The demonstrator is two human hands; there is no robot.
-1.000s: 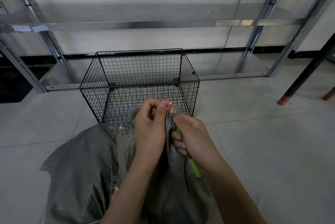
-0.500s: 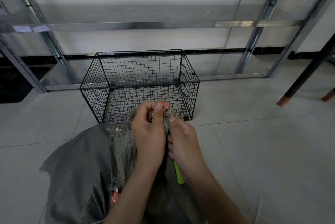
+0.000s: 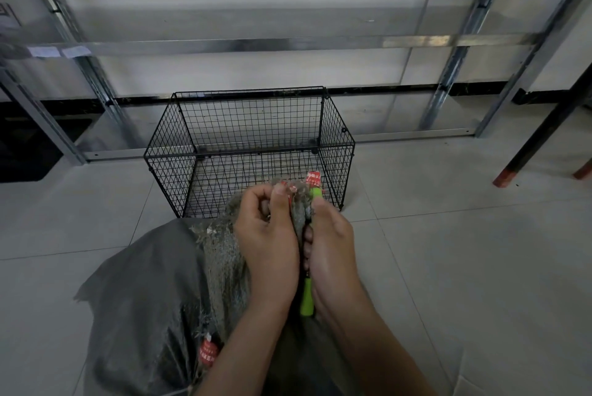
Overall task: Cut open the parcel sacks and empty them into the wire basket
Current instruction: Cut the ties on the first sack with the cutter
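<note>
Head view: a person's two bare forearms reach forward over a grey tiled floor (image 3: 448,267).
Sack: a grey woven sack (image 3: 144,293) lies on the floor at the near left, its frayed neck gathered up in the middle, just on the near side of the basket.
Left hand: the left hand (image 3: 267,242) grips the bunched neck, fingers curled round it and the thumb pressed against the top of the fabric.
Right hand: the right hand (image 3: 333,245) sits against the right side of the neck, touching the left hand, and is closed round a cutter.
Cutter: the cutter (image 3: 307,298) has a green handle; one end shows below the palm, the other just above the thumb. Its blade cannot be made out.
Tags: a red tag (image 3: 314,178) stands up at the top of the neck; a red label (image 3: 207,351) sits lower on the sack.
Basket: the black wire basket (image 3: 250,152) stands upright just beyond the hands, open at the top.
Background: a metal shelf frame (image 3: 243,43) runs along the far wall; a dark table leg (image 3: 544,133) slants at the far right.
</note>
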